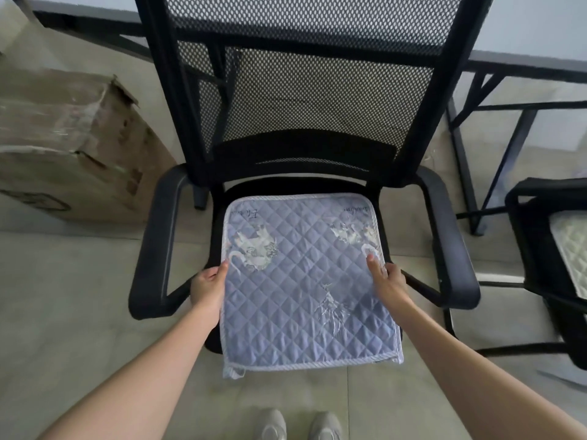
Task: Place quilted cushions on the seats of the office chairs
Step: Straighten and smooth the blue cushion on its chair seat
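A blue quilted cushion (301, 281) with pale animal prints lies over the seat of a black mesh-back office chair (301, 100), its near edge hanging past the seat's front. My left hand (208, 289) grips the cushion's left edge, thumb on top. On the opposite side, my right hand (389, 282) holds the right edge with the thumb pressed on the fabric. A second black chair (536, 249) stands at the right edge, with a pale greenish quilted cushion (571, 246) on its seat.
A taped cardboard box (73, 147) lies on the floor to the left of the chair. A black-framed desk (495, 134) stands behind and to the right. The chair's armrests (158, 242) flank the seat. My shoes (298, 425) show at the bottom.
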`<state>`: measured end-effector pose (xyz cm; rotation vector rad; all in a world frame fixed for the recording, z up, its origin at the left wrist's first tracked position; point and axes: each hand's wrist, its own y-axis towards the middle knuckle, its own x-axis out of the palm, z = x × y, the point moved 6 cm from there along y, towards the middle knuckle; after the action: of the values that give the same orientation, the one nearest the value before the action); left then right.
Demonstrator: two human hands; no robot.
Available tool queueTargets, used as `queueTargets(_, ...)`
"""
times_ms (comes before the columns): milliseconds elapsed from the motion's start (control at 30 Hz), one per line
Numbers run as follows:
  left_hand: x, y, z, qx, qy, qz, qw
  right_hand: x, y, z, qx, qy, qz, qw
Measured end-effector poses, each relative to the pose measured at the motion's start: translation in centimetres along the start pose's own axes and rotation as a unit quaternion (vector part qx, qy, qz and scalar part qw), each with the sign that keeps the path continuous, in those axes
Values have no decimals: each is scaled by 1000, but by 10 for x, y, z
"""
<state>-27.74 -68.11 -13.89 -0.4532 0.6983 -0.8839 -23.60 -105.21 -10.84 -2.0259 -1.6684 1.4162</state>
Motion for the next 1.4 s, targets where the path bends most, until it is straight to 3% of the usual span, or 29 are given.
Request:
queueTargets(233, -1, 11, -26, -10, 32, 36, 999, -1, 21, 28, 19, -27, 44, 998)
queueTargets(400, 2, 18, -30, -14, 5, 49, 999, 2, 24, 28, 2, 14, 58, 998)
queueTargets(567, 2, 19, -25, -24, -79, 66, 994, 6, 22, 27, 26, 147, 88, 985)
queueTargets(967, 7, 32, -21, -5, -102, 124, 987, 12, 33, 25, 43, 174, 101, 979)
queueTargets(1067, 7, 25, -15, 35, -53, 152, 986, 5, 33, 17, 3, 117, 145, 983)
queueTargets(1167, 13, 14, 10, 153, 58, 159, 974, 2, 26, -13, -140, -19, 176, 974)
queueTargets(1267, 30, 12, 41, 260, 147, 125, 946, 18, 27, -44, -277, -151, 124, 941)
queueTargets(1400, 61, 24, 71, 350, 254, 35, 901, 43, 49, -62, -340, -290, 47, 893)
